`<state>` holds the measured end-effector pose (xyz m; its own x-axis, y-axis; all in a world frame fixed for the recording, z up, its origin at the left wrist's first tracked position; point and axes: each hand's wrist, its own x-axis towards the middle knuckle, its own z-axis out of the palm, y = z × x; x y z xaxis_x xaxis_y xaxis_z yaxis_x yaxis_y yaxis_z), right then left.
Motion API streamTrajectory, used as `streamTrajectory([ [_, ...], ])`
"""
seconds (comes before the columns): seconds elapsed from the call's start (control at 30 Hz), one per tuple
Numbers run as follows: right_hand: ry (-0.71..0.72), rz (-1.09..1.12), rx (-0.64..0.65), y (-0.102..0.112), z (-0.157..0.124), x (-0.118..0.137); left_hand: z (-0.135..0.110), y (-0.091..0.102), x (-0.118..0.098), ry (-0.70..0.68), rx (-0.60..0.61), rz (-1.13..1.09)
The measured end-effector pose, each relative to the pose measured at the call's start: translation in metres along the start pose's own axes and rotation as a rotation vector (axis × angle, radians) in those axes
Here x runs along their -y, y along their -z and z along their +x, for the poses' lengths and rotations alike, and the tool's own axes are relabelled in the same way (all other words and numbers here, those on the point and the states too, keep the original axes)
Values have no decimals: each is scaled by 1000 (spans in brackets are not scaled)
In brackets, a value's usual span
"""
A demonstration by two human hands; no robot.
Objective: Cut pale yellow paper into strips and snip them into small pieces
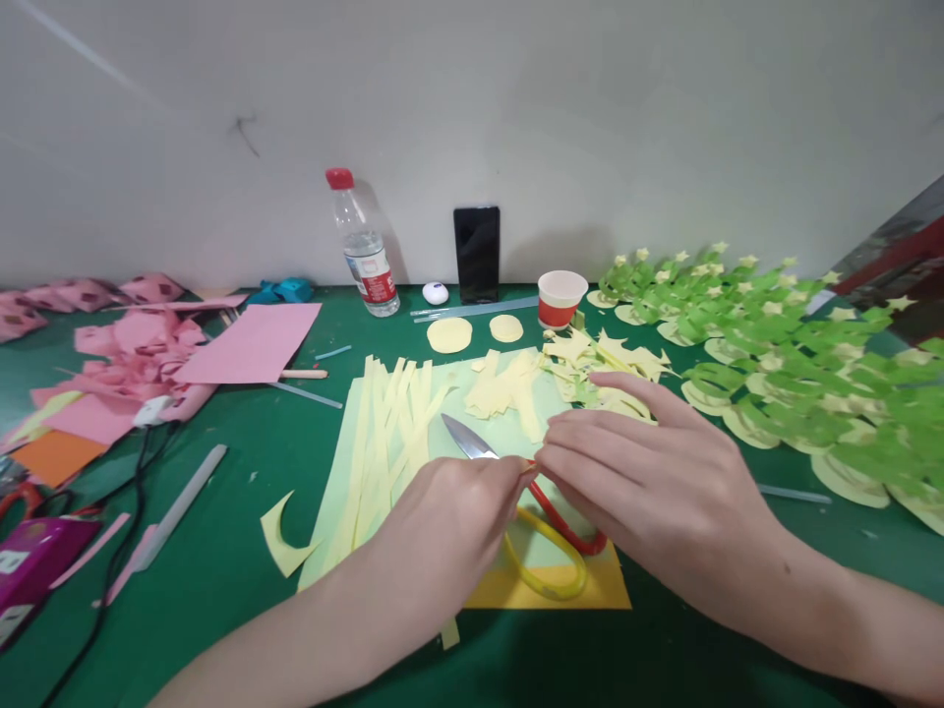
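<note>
Fingertip to fingertip, left hand (464, 511) and right hand (649, 482) meet over scissors (544, 578)

Basically, the fingers of both hands come together at one spot, the left thumb and forefinger pinched tight and the right fingers bent against them. A speck of orange-red shows at the meeting point, but I cannot tell whether it is something gripped or part of the scissors, so what either hand is grasping stays uncertain. The scissors lie right beneath, blade pointing away to the left, with one red handle loop and one yellow.

Under them is a pale green paper sheet (343, 467), with an orange-yellow sheet (605, 587) at its near edge. Pale yellow paper strips (376, 442) cover the left part of the green sheet; yellow offcuts (508, 385) lie farther back, and cut paper stars (579, 349) are heaped just beyond the right hand, near a red-and-white paper cup (559, 313). Two yellow paper discs (448, 335) rest behind the sheet, before an upright smartphone (477, 254). A crescent-shaped scrap (277, 539) lies to the left. Rows of star-topped green paper trees (782, 364) fill the right side of the table (213, 570).
</note>
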<state>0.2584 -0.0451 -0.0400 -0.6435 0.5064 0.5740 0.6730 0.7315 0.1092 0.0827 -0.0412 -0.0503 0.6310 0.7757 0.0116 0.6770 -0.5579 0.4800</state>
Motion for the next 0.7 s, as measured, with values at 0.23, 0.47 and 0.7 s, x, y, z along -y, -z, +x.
streamTrajectory([
  [0.23,7,116,-21,-12,1,2,3,0,1,22,0,-149],
  [0.47,-41,170,-26,-12,0,2,2,2,-2,20,25,-179],
  [0.7,-193,118,-17,3,-1,-21,-1,13,0,63,27,-194],
])
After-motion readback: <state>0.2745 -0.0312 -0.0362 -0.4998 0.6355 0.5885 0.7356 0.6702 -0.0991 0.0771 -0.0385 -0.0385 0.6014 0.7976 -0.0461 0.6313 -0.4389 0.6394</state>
